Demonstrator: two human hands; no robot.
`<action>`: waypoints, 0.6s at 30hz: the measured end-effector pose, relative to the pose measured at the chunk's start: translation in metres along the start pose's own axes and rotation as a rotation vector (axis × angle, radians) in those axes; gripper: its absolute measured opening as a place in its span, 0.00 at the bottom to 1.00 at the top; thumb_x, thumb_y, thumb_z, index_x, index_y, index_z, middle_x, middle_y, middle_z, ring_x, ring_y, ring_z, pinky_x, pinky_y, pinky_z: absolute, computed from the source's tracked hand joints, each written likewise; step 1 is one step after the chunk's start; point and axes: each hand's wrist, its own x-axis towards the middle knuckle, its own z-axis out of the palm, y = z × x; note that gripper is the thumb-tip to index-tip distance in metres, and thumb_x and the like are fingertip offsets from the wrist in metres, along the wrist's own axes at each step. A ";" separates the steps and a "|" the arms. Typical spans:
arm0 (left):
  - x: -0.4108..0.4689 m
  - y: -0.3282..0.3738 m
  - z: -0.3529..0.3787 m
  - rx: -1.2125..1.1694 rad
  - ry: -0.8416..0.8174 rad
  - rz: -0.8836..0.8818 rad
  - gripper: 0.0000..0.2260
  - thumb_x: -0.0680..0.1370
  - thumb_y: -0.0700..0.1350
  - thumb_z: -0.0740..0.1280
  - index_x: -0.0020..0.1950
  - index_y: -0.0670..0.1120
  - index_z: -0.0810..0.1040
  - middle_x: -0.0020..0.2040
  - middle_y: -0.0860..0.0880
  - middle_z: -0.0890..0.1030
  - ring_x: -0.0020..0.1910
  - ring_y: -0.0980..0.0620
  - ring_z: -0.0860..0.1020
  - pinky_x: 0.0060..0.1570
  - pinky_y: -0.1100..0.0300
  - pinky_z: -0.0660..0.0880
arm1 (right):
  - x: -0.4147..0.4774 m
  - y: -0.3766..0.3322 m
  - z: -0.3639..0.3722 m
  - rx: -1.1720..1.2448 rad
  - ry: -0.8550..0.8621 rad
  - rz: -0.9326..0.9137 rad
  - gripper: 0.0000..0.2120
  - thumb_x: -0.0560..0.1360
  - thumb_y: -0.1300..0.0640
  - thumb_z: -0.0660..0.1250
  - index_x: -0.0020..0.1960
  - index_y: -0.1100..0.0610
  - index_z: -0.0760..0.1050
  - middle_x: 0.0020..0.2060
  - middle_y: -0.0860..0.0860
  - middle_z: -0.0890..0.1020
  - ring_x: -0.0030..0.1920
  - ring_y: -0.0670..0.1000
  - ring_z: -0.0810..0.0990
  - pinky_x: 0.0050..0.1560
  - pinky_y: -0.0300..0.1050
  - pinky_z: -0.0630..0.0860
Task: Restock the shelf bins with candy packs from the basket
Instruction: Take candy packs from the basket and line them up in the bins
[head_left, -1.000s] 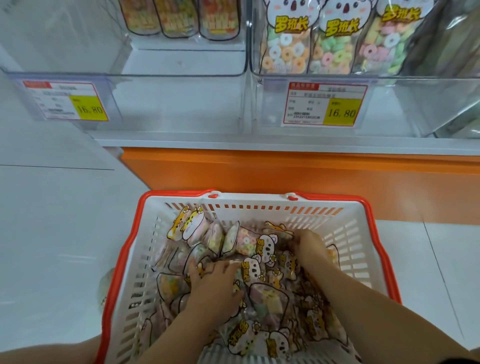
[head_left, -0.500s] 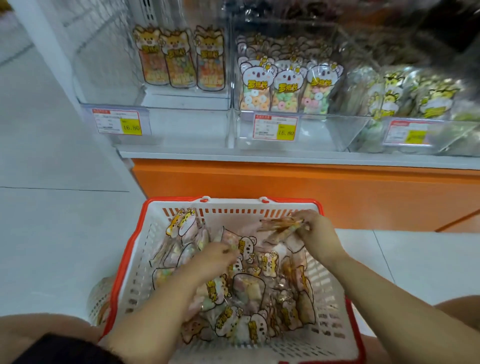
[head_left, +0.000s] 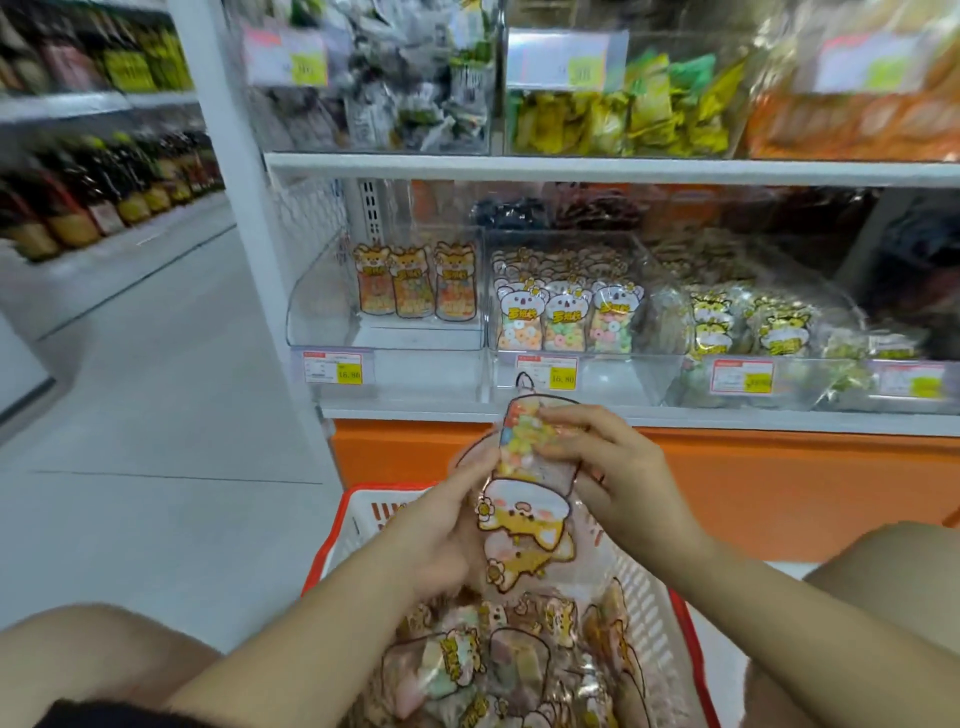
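Both hands hold up one candy pack (head_left: 524, 499), upside down, a clear pouch with a yellow cartoon animal and pastel sweets. My left hand (head_left: 441, 525) grips its left edge and my right hand (head_left: 618, 467) pinches its upper right part. The pack hangs above the white basket (head_left: 654, 613) with a red rim, which lies on the floor full of several similar packs (head_left: 498, 665). Ahead on the low shelf stand clear bins: the left bin (head_left: 332, 312) holds three orange animal packs (head_left: 415, 283), the middle bin (head_left: 644, 358) holds white koala packs (head_left: 563, 322).
A third bin with yellow tiger packs (head_left: 748, 322) sits to the right. Price tags (head_left: 333, 366) hang on the bin fronts. An upper shelf (head_left: 623, 169) carries bins of other snacks. An orange base panel (head_left: 779, 488) runs under the shelf. Grey floor and an aisle of bottles (head_left: 104, 208) lie left.
Both hands have come up out of the basket holding one pack between them. The camera has tilted up, showing more of the shelves.
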 end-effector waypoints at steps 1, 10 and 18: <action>-0.006 0.003 0.002 0.026 0.001 0.021 0.12 0.75 0.52 0.69 0.51 0.48 0.88 0.58 0.41 0.84 0.57 0.41 0.83 0.65 0.44 0.74 | 0.002 -0.004 -0.001 0.053 0.020 0.032 0.20 0.65 0.73 0.65 0.51 0.57 0.83 0.62 0.47 0.78 0.61 0.40 0.74 0.59 0.26 0.68; -0.004 0.014 -0.040 -0.100 0.147 0.231 0.20 0.75 0.46 0.70 0.66 0.45 0.78 0.53 0.38 0.85 0.41 0.41 0.85 0.32 0.51 0.82 | 0.012 0.005 -0.001 0.494 0.265 0.683 0.32 0.76 0.61 0.72 0.74 0.43 0.63 0.67 0.39 0.73 0.67 0.40 0.72 0.65 0.44 0.72; 0.005 0.002 -0.056 0.073 0.322 0.396 0.13 0.80 0.38 0.67 0.64 0.45 0.74 0.53 0.38 0.85 0.49 0.37 0.85 0.43 0.39 0.82 | 0.016 0.017 0.003 0.965 0.318 0.894 0.26 0.76 0.70 0.68 0.66 0.47 0.72 0.61 0.50 0.82 0.59 0.54 0.82 0.62 0.59 0.77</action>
